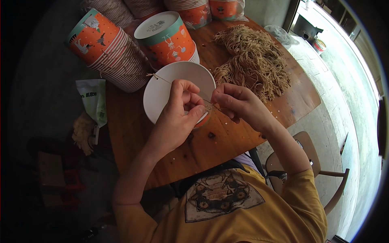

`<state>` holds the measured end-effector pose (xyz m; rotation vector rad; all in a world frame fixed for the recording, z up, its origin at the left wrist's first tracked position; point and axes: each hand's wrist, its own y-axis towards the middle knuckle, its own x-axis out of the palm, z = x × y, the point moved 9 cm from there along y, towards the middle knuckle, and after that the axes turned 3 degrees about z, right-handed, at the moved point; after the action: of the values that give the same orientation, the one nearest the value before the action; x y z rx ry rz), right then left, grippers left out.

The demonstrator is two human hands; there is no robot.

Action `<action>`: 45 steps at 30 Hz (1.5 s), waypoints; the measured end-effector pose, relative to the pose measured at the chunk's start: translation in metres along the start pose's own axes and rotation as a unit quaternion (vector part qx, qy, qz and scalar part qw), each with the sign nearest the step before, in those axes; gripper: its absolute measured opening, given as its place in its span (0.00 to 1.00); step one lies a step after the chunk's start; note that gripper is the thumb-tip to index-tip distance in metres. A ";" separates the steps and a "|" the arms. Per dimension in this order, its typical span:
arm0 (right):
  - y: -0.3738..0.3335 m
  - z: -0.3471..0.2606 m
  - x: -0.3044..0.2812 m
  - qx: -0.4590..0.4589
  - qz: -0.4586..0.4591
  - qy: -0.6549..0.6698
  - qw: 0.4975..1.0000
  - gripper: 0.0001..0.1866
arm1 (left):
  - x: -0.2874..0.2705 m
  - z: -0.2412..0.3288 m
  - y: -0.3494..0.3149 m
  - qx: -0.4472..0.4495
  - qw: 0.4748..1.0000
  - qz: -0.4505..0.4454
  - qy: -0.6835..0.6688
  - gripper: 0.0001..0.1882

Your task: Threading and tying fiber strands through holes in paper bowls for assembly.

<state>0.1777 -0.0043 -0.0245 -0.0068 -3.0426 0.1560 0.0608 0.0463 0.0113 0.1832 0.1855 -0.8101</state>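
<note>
A white-lined paper bucket (pixel 165 94) lies tipped on the wooden table, its open mouth toward me. Tan cord (pixel 164 79) is knotted at the left side of its rim and runs across the opening to my hands. My left hand (pixel 183 107) is at the near right rim, its thumb and fingers pinched together by the cord. Just right of it, my right hand (pixel 237 103) pinches a cord end between thumb and fingertips. The exact loop at the right rim is partly hidden by my fingers.
A heap of tan cords (pixel 255 60) lies on the table's right. Nested orange buckets (pixel 109 50) lean at the left, with another upside-down stack (pixel 166 40) beside them. Bagged buckets (pixel 186 10) stand behind. A wooden chair (pixel 310 154) is at the right, below the table edge.
</note>
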 end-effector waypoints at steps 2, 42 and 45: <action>-0.003 -0.001 0.001 -0.014 0.009 0.003 1.000 0.11 | 0.001 0.000 0.000 -0.003 1.000 -0.001 -0.005 0.16; -0.018 -0.025 0.014 -0.204 0.076 -0.312 0.925 0.12 | 0.001 0.010 -0.004 0.012 0.999 0.012 0.033 0.13; -0.030 -0.043 0.020 -0.335 0.149 -0.369 0.854 0.12 | 0.002 0.010 -0.004 0.019 0.999 0.015 0.038 0.14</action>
<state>0.1623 -0.0292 0.0230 -0.6012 -3.5997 -1.1495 0.0601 0.0402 0.0205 0.2517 0.2384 -0.7776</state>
